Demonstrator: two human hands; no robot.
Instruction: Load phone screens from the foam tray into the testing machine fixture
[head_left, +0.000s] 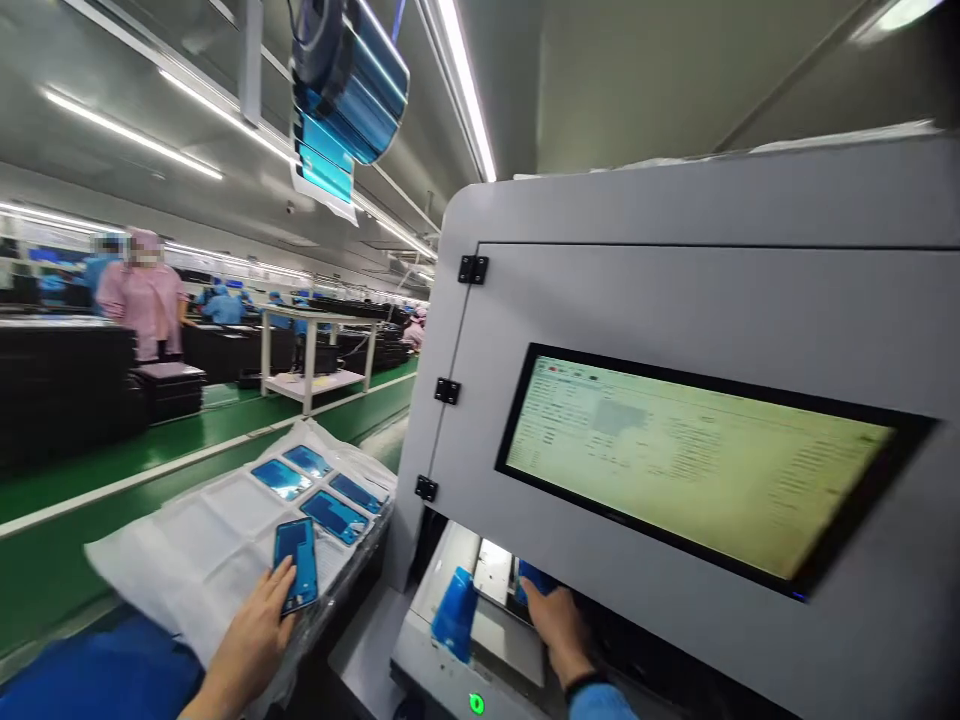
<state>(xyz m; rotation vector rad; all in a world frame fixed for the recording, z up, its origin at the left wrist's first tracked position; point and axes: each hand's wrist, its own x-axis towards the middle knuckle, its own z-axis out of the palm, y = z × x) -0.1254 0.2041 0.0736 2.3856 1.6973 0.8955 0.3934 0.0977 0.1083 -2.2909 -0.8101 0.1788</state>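
On the right, the big grey machine (675, 300) shows a screen (705, 465); the right hand (555, 625) reaches into its slot, grip hidden; the left hand (259, 630) pinches a blue phone (295, 562) over the white sheet (202, 540); loosely held, it could slip off.

1. This is an electronics assembly factory floor; long fluorescent strip lights (135, 135) run the length of a wide hall.
2. A green conveyor line (187, 440) stretches away beside stacks of black trays (64, 385); workers in blue and pink smocks (142, 295) stand along it.
3. A grey machine cabinet (675, 300) with a built-in monitor (697, 465) stands close by; blue-filmed phone panels (330, 505) lie in a white tray sheet (202, 545); a roll of blue film (349, 90) hangs overhead.
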